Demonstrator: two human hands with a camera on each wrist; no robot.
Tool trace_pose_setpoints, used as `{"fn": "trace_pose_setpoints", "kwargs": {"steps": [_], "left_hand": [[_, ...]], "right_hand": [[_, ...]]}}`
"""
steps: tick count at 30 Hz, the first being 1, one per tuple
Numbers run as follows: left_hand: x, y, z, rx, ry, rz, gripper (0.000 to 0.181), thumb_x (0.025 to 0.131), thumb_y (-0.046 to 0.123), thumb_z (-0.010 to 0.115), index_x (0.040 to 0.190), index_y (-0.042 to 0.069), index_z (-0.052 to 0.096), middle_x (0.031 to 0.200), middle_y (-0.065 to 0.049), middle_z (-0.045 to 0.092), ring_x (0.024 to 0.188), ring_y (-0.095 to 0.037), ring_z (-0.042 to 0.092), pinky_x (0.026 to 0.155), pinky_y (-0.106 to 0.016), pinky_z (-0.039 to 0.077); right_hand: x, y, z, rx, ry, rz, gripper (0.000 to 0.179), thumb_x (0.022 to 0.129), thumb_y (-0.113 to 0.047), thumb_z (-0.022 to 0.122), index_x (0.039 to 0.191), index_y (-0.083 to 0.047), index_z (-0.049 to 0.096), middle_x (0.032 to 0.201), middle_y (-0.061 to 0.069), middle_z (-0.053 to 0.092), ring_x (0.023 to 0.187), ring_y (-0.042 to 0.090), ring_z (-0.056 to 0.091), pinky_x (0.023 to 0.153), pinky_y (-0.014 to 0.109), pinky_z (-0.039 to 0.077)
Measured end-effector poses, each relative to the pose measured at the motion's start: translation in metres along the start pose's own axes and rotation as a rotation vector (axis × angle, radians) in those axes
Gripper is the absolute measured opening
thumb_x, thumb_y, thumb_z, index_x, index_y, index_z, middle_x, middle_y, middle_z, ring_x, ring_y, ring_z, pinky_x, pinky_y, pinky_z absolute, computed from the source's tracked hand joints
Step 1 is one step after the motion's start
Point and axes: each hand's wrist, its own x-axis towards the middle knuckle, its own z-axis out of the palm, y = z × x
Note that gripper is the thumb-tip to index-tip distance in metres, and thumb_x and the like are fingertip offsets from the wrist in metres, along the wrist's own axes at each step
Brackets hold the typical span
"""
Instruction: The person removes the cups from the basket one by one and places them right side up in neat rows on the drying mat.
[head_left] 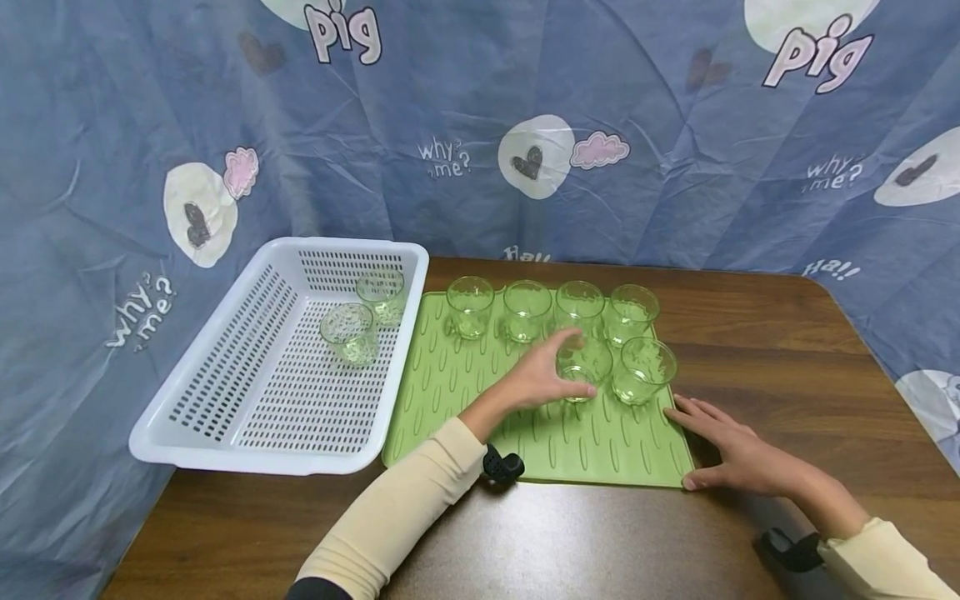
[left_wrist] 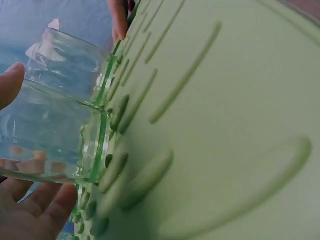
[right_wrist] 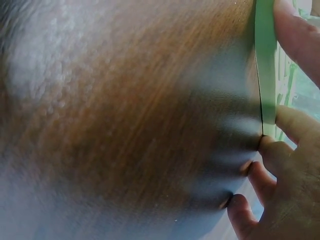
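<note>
My left hand (head_left: 536, 375) curves around a clear green-tinted glass (head_left: 585, 371) standing on the green ridged mat (head_left: 465, 417). Its thumb is at the near side of the glass and its fingers at the far side. In the left wrist view, the thumb (left_wrist: 9, 86) and fingers (left_wrist: 55, 210) lie at opposite sides of that glass (left_wrist: 45, 132). Close beside it stands another glass (head_left: 642, 371). My right hand (head_left: 746, 454) rests at the mat's right edge with fingers extended, its thumb by the near corner; in the right wrist view, fingertips touch the mat's edge (right_wrist: 265, 65).
Behind the held glass, a row of several similar glasses (head_left: 527, 312) runs along the mat's far side. A white perforated basket (head_left: 187, 454) stands left of the mat, with two glasses (head_left: 348, 333) inside. Brown wooden tabletop (head_left: 780, 350) extends to the right, and a blue printed cloth (head_left: 450, 100) hangs behind.
</note>
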Motion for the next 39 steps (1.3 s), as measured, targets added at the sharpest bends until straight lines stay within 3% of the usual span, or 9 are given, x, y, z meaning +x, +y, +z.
{"fn": "trace_pose_setpoints", "kwargs": {"steps": [7, 11, 16, 19, 22, 26, 29, 35, 39], "left_hand": [[0.001, -0.003, -0.002, -0.012, -0.028, -0.002, 0.1, 0.078, 0.03, 0.084, 0.157, 0.019, 0.025, 0.151, -0.002, 0.048, 0.137, -0.026, 0.049, 0.116, -0.045, 0.041], [0.002, -0.001, 0.0, 0.007, 0.0, -0.023, 0.107, 0.076, 0.027, 0.085, 0.159, 0.022, 0.017, 0.156, -0.004, 0.043, 0.138, -0.03, 0.047, 0.117, -0.05, 0.038], [-0.002, 0.004, 0.001, 0.076, 0.084, -0.063, 0.128, 0.072, 0.03, 0.088, 0.161, 0.021, -0.003, 0.167, -0.006, 0.018, 0.153, -0.029, 0.023, 0.125, -0.047, 0.021], [-0.007, 0.008, -0.001, 0.112, 0.109, -0.045, 0.128, 0.072, 0.031, 0.088, 0.161, 0.019, -0.004, 0.168, -0.006, 0.012, 0.156, -0.027, 0.014, 0.127, -0.044, 0.014], [-0.016, 0.013, -0.005, 0.134, 0.131, 0.0, 0.121, 0.075, 0.033, 0.086, 0.161, 0.017, 0.002, 0.168, -0.006, 0.015, 0.155, -0.028, 0.016, 0.126, -0.047, 0.017], [-0.039, 0.026, -0.013, 0.131, 0.217, 0.064, 0.099, 0.084, 0.034, 0.078, 0.159, 0.016, 0.018, 0.164, -0.004, 0.029, 0.151, -0.027, 0.03, 0.123, -0.049, 0.028], [-0.063, 0.045, -0.026, 0.063, 0.296, 0.117, 0.08, 0.088, 0.028, 0.074, 0.155, 0.017, 0.031, 0.155, -0.002, 0.042, 0.141, -0.024, 0.044, 0.115, -0.045, 0.041], [-0.104, 0.08, -0.079, 0.015, 0.384, 0.237, 0.067, 0.091, 0.02, 0.068, 0.15, 0.014, 0.038, 0.15, -0.001, 0.048, 0.134, -0.019, 0.047, 0.109, -0.038, 0.047], [-0.122, 0.085, -0.118, 0.045, 0.436, 0.28, 0.06, 0.094, 0.019, 0.064, 0.148, 0.01, 0.04, 0.149, -0.005, 0.049, 0.135, -0.02, 0.046, 0.111, -0.04, 0.045]], "right_hand": [[0.0, -0.001, 0.0, 0.004, -0.002, -0.003, 0.091, 0.074, -0.044, 0.082, 0.15, -0.012, 0.043, 0.16, 0.025, 0.028, 0.141, 0.051, 0.026, 0.098, 0.082, 0.023], [0.001, -0.001, -0.002, 0.009, -0.003, 0.002, 0.092, 0.074, -0.044, 0.082, 0.15, -0.012, 0.042, 0.16, 0.025, 0.028, 0.141, 0.052, 0.025, 0.098, 0.082, 0.023], [0.003, -0.002, -0.003, -0.002, -0.009, 0.014, 0.093, 0.073, -0.045, 0.082, 0.151, -0.012, 0.042, 0.16, 0.025, 0.027, 0.141, 0.054, 0.025, 0.096, 0.084, 0.022], [0.003, -0.001, -0.003, -0.005, -0.008, 0.022, 0.094, 0.073, -0.045, 0.082, 0.151, -0.013, 0.042, 0.16, 0.024, 0.027, 0.142, 0.052, 0.025, 0.095, 0.085, 0.021], [0.002, 0.0, -0.001, -0.015, 0.007, -0.001, 0.093, 0.073, -0.043, 0.083, 0.151, -0.013, 0.042, 0.161, 0.023, 0.028, 0.148, 0.039, 0.022, 0.095, 0.084, 0.024], [-0.002, 0.002, 0.004, -0.029, 0.032, -0.037, 0.092, 0.074, -0.042, 0.083, 0.15, -0.013, 0.042, 0.162, 0.018, 0.029, 0.15, 0.001, 0.008, 0.094, 0.08, 0.03], [-0.005, 0.002, 0.005, -0.019, 0.036, -0.025, 0.092, 0.074, -0.043, 0.083, 0.151, -0.014, 0.042, 0.162, 0.018, 0.029, 0.143, -0.013, 0.003, 0.094, 0.08, 0.029], [-0.003, 0.0, 0.002, -0.013, 0.023, -0.007, 0.092, 0.075, -0.042, 0.082, 0.152, -0.015, 0.04, 0.161, 0.022, 0.029, 0.151, 0.019, 0.016, 0.095, 0.081, 0.027], [0.0, -0.001, 0.002, -0.019, 0.017, -0.021, 0.091, 0.075, -0.043, 0.082, 0.151, -0.014, 0.042, 0.159, 0.024, 0.03, 0.149, 0.004, 0.01, 0.093, 0.082, 0.027]]}}
